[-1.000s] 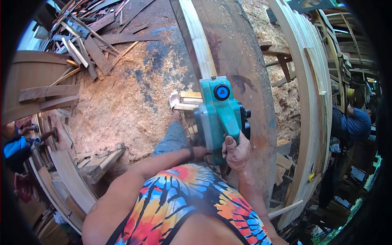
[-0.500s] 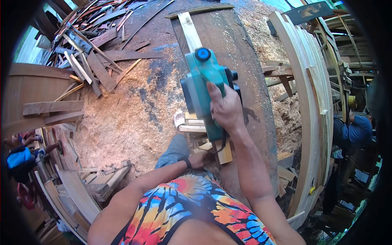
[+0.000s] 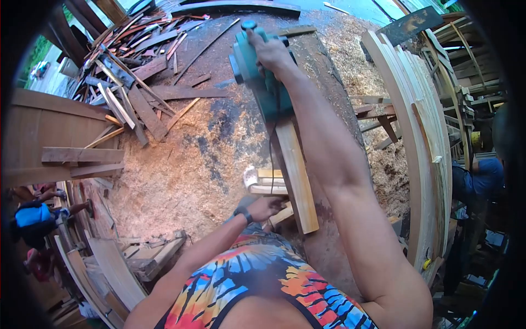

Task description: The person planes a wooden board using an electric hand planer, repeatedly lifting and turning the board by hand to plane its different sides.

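A teal electric hand planer (image 3: 253, 66) rests on the far part of a narrow wooden board (image 3: 297, 181). My right hand (image 3: 274, 56) is closed round the planer's handle, with that arm stretched forward over the bench. The board lies lengthwise on a dark workbench (image 3: 316, 68), its near end pointing toward my body. The planer's black cord (image 3: 272, 159) hangs down along the board's left side. My left hand (image 3: 265, 208), with a dark wristband, is beside the board's near end, fingers stretched out and nothing visible in them.
Short pale wood pieces (image 3: 269, 181) lie left of the board. Long planks (image 3: 402, 115) are stacked on the right. Wood shavings (image 3: 175, 170) cover the ground, and a scrap pile (image 3: 148, 60) is at the far left. Other people (image 3: 33, 215) are at both edges.
The planer and my right hand have moved forward along the board toward its far end, baring more of the near part. My left hand's fingers are now stretched out beside the board.
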Demonstrator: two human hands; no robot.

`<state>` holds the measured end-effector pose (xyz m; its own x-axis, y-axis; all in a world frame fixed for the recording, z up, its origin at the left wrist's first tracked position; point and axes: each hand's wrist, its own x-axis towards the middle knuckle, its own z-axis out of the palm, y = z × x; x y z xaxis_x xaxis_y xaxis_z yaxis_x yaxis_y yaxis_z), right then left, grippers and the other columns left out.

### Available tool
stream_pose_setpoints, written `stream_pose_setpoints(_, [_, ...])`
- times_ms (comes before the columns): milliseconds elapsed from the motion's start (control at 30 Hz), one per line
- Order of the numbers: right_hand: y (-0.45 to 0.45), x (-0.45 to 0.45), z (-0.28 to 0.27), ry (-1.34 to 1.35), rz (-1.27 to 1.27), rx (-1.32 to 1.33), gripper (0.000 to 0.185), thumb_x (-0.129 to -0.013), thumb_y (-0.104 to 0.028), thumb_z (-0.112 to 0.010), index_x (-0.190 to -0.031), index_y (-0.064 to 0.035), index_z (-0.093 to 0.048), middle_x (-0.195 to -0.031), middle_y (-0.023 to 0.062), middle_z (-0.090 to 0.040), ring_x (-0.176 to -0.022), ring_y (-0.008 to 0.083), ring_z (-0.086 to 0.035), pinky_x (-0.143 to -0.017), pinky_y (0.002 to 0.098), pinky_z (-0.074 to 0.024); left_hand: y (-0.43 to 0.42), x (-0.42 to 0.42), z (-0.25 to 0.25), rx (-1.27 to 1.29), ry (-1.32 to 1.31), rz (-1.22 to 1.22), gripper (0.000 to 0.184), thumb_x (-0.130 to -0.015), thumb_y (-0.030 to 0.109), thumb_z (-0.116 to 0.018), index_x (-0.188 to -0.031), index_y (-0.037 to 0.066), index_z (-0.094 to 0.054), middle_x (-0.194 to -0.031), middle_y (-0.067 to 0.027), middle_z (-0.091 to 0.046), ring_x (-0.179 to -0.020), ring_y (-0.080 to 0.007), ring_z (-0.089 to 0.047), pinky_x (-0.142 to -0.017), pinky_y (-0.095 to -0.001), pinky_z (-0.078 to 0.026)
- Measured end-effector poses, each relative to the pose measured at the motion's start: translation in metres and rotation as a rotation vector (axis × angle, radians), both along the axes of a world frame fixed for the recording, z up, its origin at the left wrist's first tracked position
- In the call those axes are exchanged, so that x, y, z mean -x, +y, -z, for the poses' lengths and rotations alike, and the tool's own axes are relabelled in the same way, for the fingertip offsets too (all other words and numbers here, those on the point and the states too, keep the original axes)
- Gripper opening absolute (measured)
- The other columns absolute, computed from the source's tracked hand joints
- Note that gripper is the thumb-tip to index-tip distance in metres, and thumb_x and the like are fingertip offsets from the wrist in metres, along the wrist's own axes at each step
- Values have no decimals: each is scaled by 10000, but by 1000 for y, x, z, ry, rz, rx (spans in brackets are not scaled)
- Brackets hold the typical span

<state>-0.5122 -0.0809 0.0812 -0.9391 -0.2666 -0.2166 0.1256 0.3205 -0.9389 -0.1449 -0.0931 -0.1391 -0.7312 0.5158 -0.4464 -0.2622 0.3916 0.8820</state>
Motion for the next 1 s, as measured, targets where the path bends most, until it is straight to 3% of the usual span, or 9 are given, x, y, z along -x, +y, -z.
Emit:
stream_pose_setpoints(133, [45, -86, -15, -70, -12, 13, 598, -956, -613, -583, -840, -27, -626, -612, 47, -564, -438, 138, -529, -419, 307, -425, -40, -6, -4, 174, 44, -420, 342, -941, 153, -655, -1231, -26, -638, -1058, -154, -727, -962, -222, -694, -881, -350, -558])
stream_pose_setpoints(200, [76, -141, -14, -104, -16, -13, 569, -980, -587, -563, -882, -29, -613, -601, 31, -545, -438, 123, -525, -421, 300, -415, -53, 13, -20, -38, -105, -871, 233, -953, 153, -654, -1103, -25, -656, -930, -110, -708, -815, -170, -674, -747, -313, -563])
stream_pose_setpoints(267, [110, -196, -12, -156, 2, -128, 610, -978, -593, -551, -962, 8, -655, -721, 125, -649, -610, 231, -639, -594, 363, -500, -59, 43, -55, -103, 131, -1025, 229, -980, 216, -638, -960, -12, -641, -749, -58, -646, -678, -119, -601, -616, -293, -494])
stream_pose_setpoints(433, [181, -327, -9, -146, 11, -162, 604, -977, -586, -561, -1075, 5, -631, -842, 195, -684, -743, 314, -669, -709, 410, -519, -24, 81, -145, -91, 564, -770, 272, -952, 242, -692, -1077, 11, -619, -739, -54, -619, -668, -128, -594, -604, -306, -486])
stream_pose_setpoints(467, [192, -349, -10, -161, 20, -160, 602, -975, -584, -568, -1085, 5, -627, -847, 199, -686, -751, 318, -673, -714, 414, -521, -10, 77, -163, -53, 561, -632, 331, -939, 259, -714, -1149, 23, -612, -742, -31, -596, -672, -112, -569, -609, -300, -479])
stream_pose_setpoints(533, [208, -384, -11, -193, 44, -155, 595, -969, -577, -586, -1099, 3, -621, -840, 198, -687, -748, 315, -681, -707, 413, -521, 14, 70, -166, 96, 812, -408, 579, -791, 397, -836, -1204, 49, -625, -740, -108, -628, -654, -217, -618, -633, -360, -498])
stream_pose_setpoints(600, [221, -410, -16, -225, 54, -136, 583, -964, -561, -607, -1076, 11, -619, -825, 200, -692, -753, 304, -701, -698, 408, -525, 36, 59, -159, 152, 1040, -320, 569, -766, 454, -840, -1130, 58, -654, -762, -132, -662, -676, -280, -651, -664, -404, -507])
stream_pose_setpoints(833, [242, -461, -17, -252, 60, -85, 607, -951, -543, -639, -1108, 42, -601, -853, 214, -707, -818, 276, -729, -722, 395, -535, 67, 29, -146, 231, 1040, -198, 351, -795, 400, -788, -784, 87, -632, -612, -95, -607, -555, -303, -608, -600, -417, -479])
stream_pose_setpoints(1000, [248, -465, -14, -248, 37, -43, 609, -952, -534, -643, -1118, 50, -594, -864, 215, -707, -827, 268, -726, -737, 387, -537, 62, 44, -140, 111, 1094, -8, 304, -809, 359, -759, -783, 99, -603, -578, -99, -556, -515, -312, -569, -565, -418, -451])
